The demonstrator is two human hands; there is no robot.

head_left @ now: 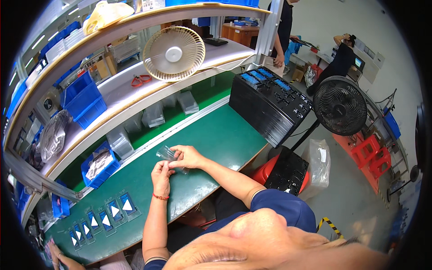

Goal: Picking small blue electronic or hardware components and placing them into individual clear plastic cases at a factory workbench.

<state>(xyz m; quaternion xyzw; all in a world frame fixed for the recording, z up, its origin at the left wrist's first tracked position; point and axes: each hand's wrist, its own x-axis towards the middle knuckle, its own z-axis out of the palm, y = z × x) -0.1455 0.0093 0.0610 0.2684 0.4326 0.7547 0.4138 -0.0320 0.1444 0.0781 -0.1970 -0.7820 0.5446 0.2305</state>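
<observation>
A small clear plastic bag is pinched between the fingers of both hands above the desk, the right hand gripping its far end and the left hand its near end.

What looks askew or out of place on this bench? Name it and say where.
Little stands out. The tall stack of black trays at the bench's right end leans, its layers stepped sideways. Both hands, left and right, hold a clear bag; the blue packets lie in an even row.

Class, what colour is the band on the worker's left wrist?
The wrist band is red, seen best in the head view, just below the left hand.
</observation>
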